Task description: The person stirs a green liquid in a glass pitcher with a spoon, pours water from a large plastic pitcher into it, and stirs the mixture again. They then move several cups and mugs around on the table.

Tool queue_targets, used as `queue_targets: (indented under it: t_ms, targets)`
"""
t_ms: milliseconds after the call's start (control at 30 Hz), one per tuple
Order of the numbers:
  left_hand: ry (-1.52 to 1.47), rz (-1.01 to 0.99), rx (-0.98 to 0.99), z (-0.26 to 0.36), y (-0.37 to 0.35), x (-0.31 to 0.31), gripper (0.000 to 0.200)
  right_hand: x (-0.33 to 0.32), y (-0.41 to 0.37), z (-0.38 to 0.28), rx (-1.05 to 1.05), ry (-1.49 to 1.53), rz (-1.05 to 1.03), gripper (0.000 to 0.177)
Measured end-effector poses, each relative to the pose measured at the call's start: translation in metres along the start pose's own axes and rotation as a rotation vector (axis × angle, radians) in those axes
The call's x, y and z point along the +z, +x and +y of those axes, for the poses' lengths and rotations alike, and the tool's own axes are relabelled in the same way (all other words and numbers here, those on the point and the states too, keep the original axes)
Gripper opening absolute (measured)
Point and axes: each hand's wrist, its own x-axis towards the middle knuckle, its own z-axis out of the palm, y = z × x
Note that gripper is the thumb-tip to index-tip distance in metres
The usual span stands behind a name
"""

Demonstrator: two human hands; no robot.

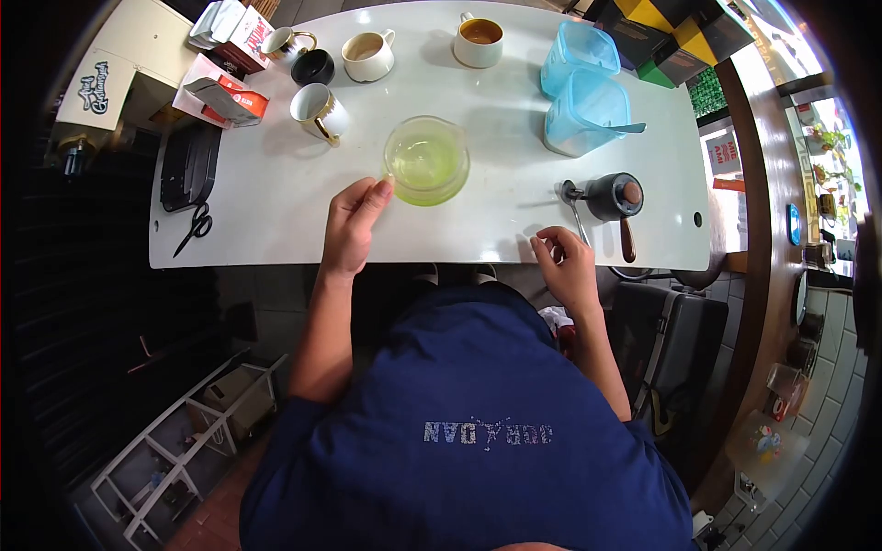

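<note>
My left hand is closed on the side of a clear glass cup, thumb on top near the rim. The cup holds pale yellow-green liquid and is at the middle of the table. My right hand is over the table's front edge, its fingers loosely curled with a gap to the thumb and nothing seen between them. Just beyond it lies a metal spoon, beside a dark round-headed tool with a brown wooden handle.
On the white table, several mugs, including a white one with a gold handle, and a black bowl stand at the back. Light-blue containers are at the right, one with a utensil. Black scissors lie at the left.
</note>
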Motion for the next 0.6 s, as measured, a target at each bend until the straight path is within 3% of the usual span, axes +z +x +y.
queue_targets:
  t_ms: [133, 200, 300, 600]
  targets:
    - [-0.010, -0.001, -0.011, 0.003, 0.003, -0.001, 0.041, -0.001, 0.001, -0.002, 0.020, -0.003, -0.018, 0.012]
    - [-0.029, -0.082, -0.010, -0.002, 0.002, -0.002, 0.031, -0.001, 0.001, -0.002, 0.001, 0.000, -0.015, 0.013]
    - [0.000, 0.001, 0.019, 0.001, 0.005, -0.007, 0.040, -0.003, 0.002, -0.005, -0.010, -0.003, -0.010, 0.013]
    - [0.001, 0.015, -0.008, 0.001, 0.005, -0.010, 0.039, -0.002, 0.002, -0.005, -0.020, 0.002, -0.027, 0.013]
